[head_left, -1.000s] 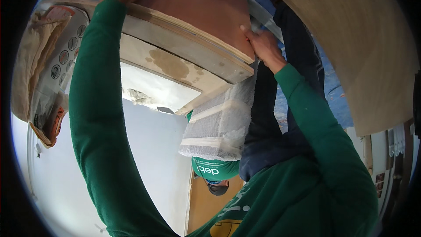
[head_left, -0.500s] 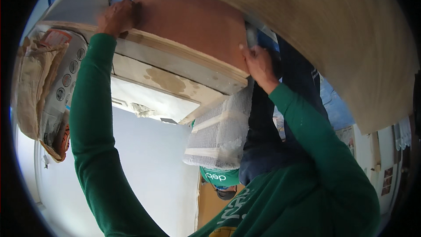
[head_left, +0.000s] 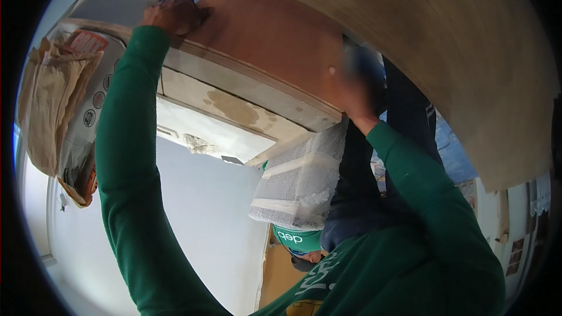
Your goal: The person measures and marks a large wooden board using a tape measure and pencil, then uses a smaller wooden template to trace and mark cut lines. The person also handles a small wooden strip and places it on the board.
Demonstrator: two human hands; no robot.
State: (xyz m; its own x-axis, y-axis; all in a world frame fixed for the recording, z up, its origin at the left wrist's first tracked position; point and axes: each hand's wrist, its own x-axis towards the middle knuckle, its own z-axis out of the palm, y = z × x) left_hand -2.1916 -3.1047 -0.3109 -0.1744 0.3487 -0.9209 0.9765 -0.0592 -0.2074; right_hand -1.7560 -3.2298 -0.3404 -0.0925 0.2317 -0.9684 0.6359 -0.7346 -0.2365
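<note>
My left hand (head_left: 178, 14) has its fingers curled at the left edge of a reddish-brown board (head_left: 272, 41). My right hand (head_left: 357, 93) is at that board's right end, smeared by blur so its fingers are unclear, with a blurred dark shape beside it. Beneath the reddish board lie pale, stacked boards (head_left: 216, 96), one stained with brown patches. A large tan wooden sheet (head_left: 445, 29) arches across the upper right, close to both the board and the camera.
A bubble-wrapped bundle (head_left: 293, 181) banded with tape sits below the boards. Behind it a co-worker (head_left: 295, 237) in green is partly visible. Torn paper sacks (head_left: 55, 105) are at the left. My legs (head_left: 404, 134) are beside blue surfaces at the right.
The tan sheet covers more of the upper view. The reddish board and my hands appear lower than a second ago. My right hand has become blurred.
</note>
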